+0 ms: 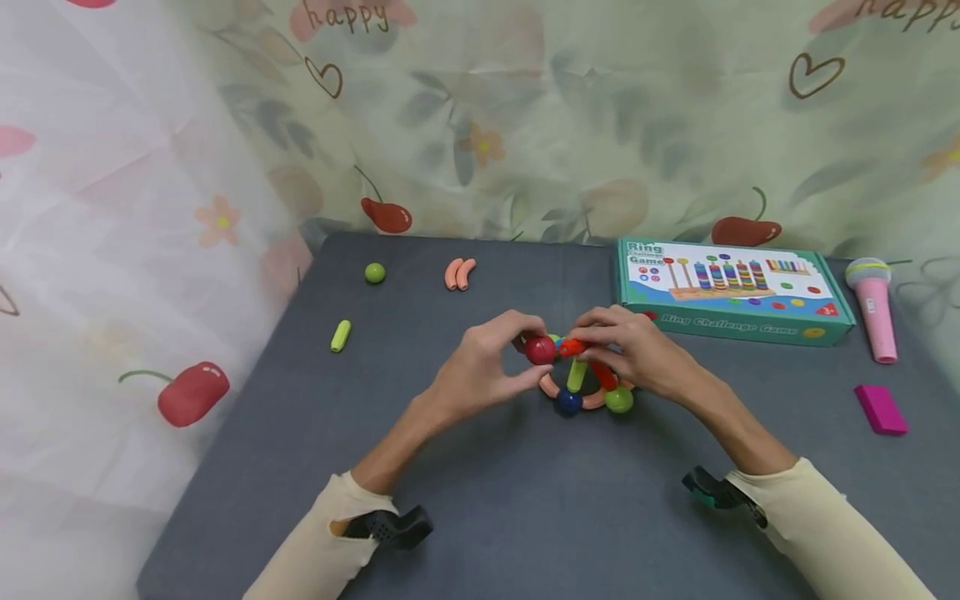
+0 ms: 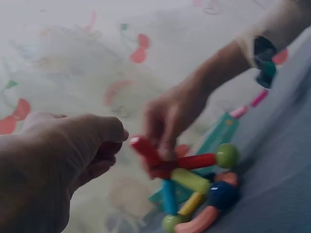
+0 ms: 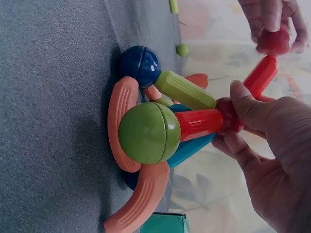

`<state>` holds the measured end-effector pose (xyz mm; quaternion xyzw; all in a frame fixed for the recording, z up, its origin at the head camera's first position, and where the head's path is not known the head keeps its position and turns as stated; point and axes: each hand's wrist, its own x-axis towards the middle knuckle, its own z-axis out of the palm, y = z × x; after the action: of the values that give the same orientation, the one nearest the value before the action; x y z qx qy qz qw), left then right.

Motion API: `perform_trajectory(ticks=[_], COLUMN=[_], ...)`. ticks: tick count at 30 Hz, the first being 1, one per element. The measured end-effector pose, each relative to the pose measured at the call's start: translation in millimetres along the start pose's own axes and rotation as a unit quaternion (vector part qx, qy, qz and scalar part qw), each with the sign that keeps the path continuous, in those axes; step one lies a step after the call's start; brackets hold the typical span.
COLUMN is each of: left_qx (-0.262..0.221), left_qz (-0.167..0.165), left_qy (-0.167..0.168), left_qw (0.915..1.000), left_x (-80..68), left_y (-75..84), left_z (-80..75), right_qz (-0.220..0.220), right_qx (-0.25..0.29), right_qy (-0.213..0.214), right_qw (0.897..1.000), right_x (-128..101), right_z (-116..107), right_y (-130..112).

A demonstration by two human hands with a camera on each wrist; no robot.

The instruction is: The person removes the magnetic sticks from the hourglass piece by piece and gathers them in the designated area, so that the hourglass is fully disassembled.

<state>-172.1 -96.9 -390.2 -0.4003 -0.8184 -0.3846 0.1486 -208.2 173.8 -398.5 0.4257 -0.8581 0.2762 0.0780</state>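
Observation:
My left hand [image 1: 491,358] pinches a shiny red ball [image 3: 273,42] between thumb and fingers. Just short of that ball is the tip of a short red rod [image 3: 261,77], which sticks up from a built structure. At the structure's top, my right hand [image 1: 637,346] grips a red ball [image 3: 227,116] with thumb and fingertips. From this top ball slope another red rod [image 3: 199,124], a lime rod [image 3: 187,90] and blue rods. Below, a green ball [image 3: 148,132], a dark blue ball [image 3: 139,66] and curved salmon pieces [image 3: 121,124] form a ring on the table.
A green boxed ring game [image 1: 735,292] stands behind my right hand, with a pink toy microphone [image 1: 876,312] and magenta block [image 1: 881,409] farther right. A green ball [image 1: 375,272], lime rod [image 1: 341,336] and two curved salmon pieces [image 1: 459,273] lie at the left and back.

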Motion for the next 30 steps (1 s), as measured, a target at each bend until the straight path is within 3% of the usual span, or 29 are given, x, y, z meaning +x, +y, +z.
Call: perform_trajectory(ticks=[3, 6, 10, 13, 18, 23, 30], left_qx=[-0.006, 0.028, 0.084, 0.127, 0.184, 0.229, 0.287], left_qz=[-0.038, -0.086, -0.163, -0.195, -0.207, -0.208, -0.253], left_qy=[0.012, 0.020, 0.044, 0.060, 0.070, 0.061, 0.033], left_qw=[0.9992, 0.9957, 0.9819, 0.9707, 0.9582, 0.9492, 0.9233], left_x=[-2.8, -7.2, -15.4, -18.3, -20.4, -27.1, -38.9], left_y=[-5.0, -16.2, -42.9, -71.4, -126.9, -174.8, -208.2], left_z=[-10.4, -23.7, -45.2, -63.9, -89.6, -100.4, -100.4], right_qz=[0.024, 0.044, 0.057, 0.056, 0.056, 0.059, 0.057], right_qx=[0.005, 0.013, 0.026, 0.030, 0.036, 0.044, 0.051], right_qy=[-0.013, -0.025, -0.038, -0.038, -0.036, -0.044, -0.049], right_qw=[1.000, 0.999, 0.997, 0.997, 0.997, 0.996, 0.996], right_x=[0.0, -0.2, -0.3, -1.2, -2.2, -1.1, 2.7], right_z=[-3.3, -5.9, -7.2, -8.1, -9.0, -7.3, -5.4], right_y=[-0.4, -0.1, 1.3, 2.8, 4.2, 4.2, 1.6])
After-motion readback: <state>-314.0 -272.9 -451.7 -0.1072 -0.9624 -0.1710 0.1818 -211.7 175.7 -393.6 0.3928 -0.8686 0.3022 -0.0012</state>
